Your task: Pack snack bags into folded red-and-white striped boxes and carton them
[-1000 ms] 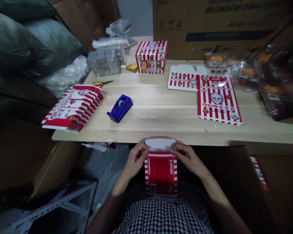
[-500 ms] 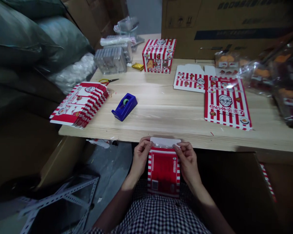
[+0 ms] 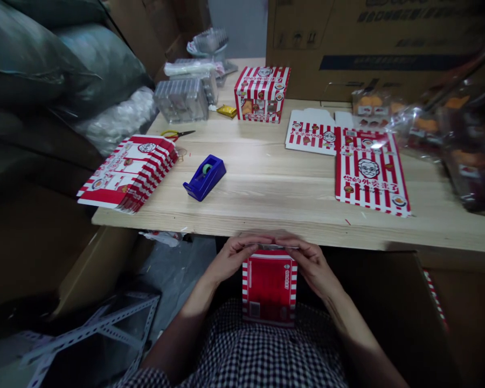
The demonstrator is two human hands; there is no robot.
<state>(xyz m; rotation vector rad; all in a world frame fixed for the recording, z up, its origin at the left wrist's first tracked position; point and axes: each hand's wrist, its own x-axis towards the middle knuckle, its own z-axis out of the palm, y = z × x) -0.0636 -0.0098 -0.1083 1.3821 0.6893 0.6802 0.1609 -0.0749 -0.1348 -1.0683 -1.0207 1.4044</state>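
Both my hands hold a red-and-white striped paper food box (image 3: 269, 288) upright in front of my chest, below the table's near edge. My left hand (image 3: 233, 257) and my right hand (image 3: 310, 263) grip its top edge from either side, with the fingertips nearly meeting over a flap folded down there. The box's red face points up toward me. On the table lie a flat striped box blank (image 3: 369, 172) and a stack of folded blanks (image 3: 129, 173), both out of reach of my fingers.
A blue tape dispenser (image 3: 205, 178) and yellow-handled scissors (image 3: 177, 133) lie on the wooden table (image 3: 267, 215). An assembled striped box (image 3: 262, 95) and clear plastic containers (image 3: 181, 101) stand behind. Bagged pastries (image 3: 469, 140) sit at right, beside a cardboard carton (image 3: 367, 48).
The white flap that stood up above the box's top edge is now folded down. My fingers have closed over that edge, and my view has shifted slightly.
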